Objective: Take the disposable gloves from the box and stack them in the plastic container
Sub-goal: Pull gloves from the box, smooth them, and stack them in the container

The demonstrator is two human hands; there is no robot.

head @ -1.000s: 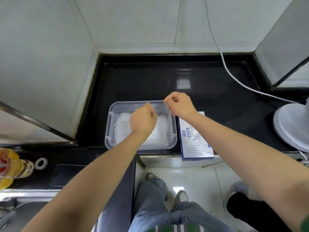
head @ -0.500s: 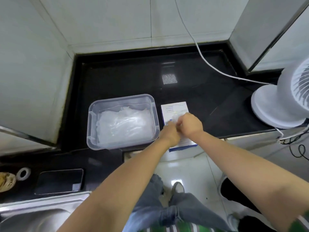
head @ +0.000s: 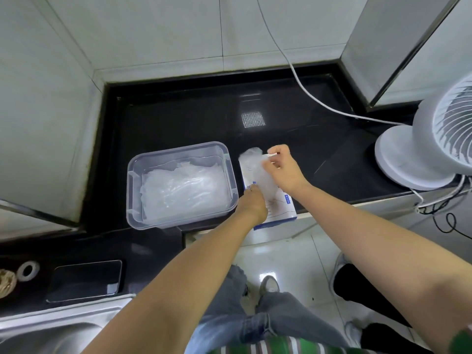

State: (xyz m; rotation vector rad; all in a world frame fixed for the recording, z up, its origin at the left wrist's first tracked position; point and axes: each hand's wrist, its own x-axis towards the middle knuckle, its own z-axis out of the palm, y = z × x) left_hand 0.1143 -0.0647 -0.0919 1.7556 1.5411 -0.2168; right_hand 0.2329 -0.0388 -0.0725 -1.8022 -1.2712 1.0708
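R hand (head: 283, 172) pinches the far edge of a thin see-through glove (head: 256, 169) btw thumb and forefinger. Its other fingers are loosely curled, and it's held up a bit over the box. L hand (head: 252, 204) sits just near-left of it, back turned toward us, fingers curled down onto the glove's near end and pinching it. Its fingertips are mostly hidden, so we can't tell which ones do the gripping.

The glove is stretched btw our two hands. Its far end is bunched into a whitish puff just left of the R thumb.

Directly under both hands is the white-and-blue glove box (head: 279, 213), lying flat on the black bench (head: 191, 116) w/ its near end at the bench edge. Just left of the L hand, right beside the box, is the clear plastic container (head: 132, 190), open on top. Inside it a stack of gloves (head: 184, 187) lies flat and covers most of the bottom.

Further out, well apart to the right of the R hand, stands a white fan (head: 434, 139). Its white cable (head: 306, 94) runs over the bench beyond our hands and up the tiled wall.

Near-left of the L hand, well apart, are a dark phone (head: 85, 279) lying flat, a tape roll (head: 28, 269) and the corner of a steel sink (head: 51, 328).

Below our arms we see jeans and shoes on pale floor tiles.
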